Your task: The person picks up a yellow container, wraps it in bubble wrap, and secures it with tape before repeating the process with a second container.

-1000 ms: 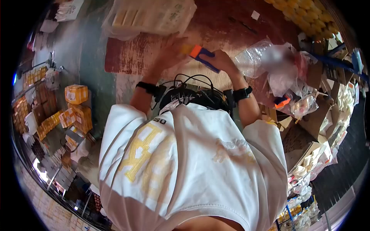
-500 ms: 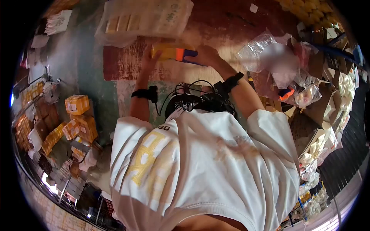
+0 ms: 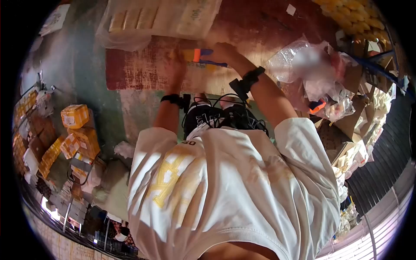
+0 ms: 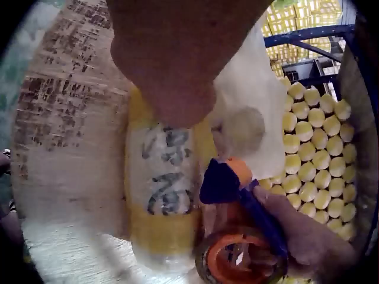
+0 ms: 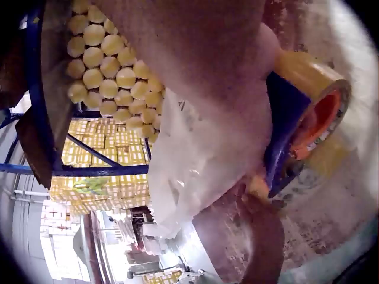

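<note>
My right hand point(image 3: 225, 53) grips the handle of a blue-and-orange tape dispenser point(image 4: 222, 180), which carries a roll of packing tape point(image 5: 308, 71). A long parcel point(image 4: 169, 234) wrapped in yellow tape has a pale panel with dark handwriting along its side. My left hand point(image 4: 172, 71) holds one end of this parcel, hiding that end in the left wrist view. The dispenser's blue head overlaps the parcel's side there. In the head view, my left hand point(image 3: 175, 65) is blurred, facing the dispenser over the worn red-and-bare-wood tabletop point(image 3: 130, 69).
A plastic-wrapped bundle point(image 3: 147, 18) lies at the table's far side. Bubble wrap point(image 3: 286, 63) and a second orange-and-blue dispenser point(image 3: 317, 106) are on the right. Yellow-ended rolls point(image 4: 317, 148) are stacked beyond, by a blue rack point(image 4: 308, 38). Taped boxes point(image 3: 76, 116) stand left.
The dispenser and my right hand have moved left, and the dispenser has turned from slanting to nearly level. My left hand came onto the parcel, then shifted slightly right.
</note>
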A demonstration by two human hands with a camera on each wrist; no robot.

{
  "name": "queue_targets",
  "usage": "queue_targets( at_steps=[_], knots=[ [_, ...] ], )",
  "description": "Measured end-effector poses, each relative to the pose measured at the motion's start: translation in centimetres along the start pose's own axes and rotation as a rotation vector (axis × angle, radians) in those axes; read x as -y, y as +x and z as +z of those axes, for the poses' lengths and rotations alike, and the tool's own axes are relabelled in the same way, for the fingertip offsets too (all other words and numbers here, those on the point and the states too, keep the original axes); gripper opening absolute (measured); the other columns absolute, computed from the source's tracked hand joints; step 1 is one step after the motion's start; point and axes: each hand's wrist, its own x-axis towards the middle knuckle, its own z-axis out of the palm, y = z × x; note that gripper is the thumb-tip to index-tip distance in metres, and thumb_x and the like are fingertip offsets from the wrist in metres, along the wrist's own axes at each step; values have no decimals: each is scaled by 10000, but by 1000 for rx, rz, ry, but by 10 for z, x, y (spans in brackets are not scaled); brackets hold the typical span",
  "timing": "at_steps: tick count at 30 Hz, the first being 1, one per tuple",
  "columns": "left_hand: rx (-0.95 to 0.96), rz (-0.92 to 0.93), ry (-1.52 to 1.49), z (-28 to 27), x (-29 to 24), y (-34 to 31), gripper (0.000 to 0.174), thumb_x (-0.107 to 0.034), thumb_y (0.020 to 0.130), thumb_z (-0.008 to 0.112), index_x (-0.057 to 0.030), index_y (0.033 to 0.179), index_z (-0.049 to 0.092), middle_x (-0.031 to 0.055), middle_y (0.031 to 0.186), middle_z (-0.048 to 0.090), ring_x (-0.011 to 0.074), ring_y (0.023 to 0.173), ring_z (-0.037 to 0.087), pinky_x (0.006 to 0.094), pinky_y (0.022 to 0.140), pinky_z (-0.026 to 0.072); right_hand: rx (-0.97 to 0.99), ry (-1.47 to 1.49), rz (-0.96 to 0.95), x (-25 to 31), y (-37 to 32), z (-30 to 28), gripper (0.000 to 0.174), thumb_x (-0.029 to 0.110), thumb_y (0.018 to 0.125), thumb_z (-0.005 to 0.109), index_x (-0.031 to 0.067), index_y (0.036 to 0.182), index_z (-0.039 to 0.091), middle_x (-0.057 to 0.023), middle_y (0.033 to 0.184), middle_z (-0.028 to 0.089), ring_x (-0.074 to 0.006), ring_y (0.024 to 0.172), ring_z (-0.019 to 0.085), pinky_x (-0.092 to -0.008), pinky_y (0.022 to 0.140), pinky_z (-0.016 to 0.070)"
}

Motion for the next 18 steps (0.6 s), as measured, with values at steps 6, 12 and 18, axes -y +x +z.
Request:
queue_targets(
  at_steps=[6,12,18],
  knots=[
    [-215,276,285,33,15,11,505,-352,1004,514,-167,1472,468,185,1483,443,439,1329,439,558,1109,331,-48,379,-83,-80,-40,6,891,823,687,685,11,1050,740,-196,915,729,-334,798,713,-473,721,560],
    [232,789,204,31,-28,-11,621,-365,959,572,-57,1480,433,180,1499,454,361,1399,393,527,1155,281,132,289,28,-101,-35,25,725,700,773,700,38,1066,741,-155,832,738,-284,723,715,-379,688,554],
    [297,770,309,15,-51,-15,929,-486,772,773,-111,1524,376,158,1536,409,354,1458,309,545,1168,257,128,522,82,-160,-67,53,670,686,801,686,21,811,764,-136,715,719,-237,603,686,-372,600,529]
  ],
)
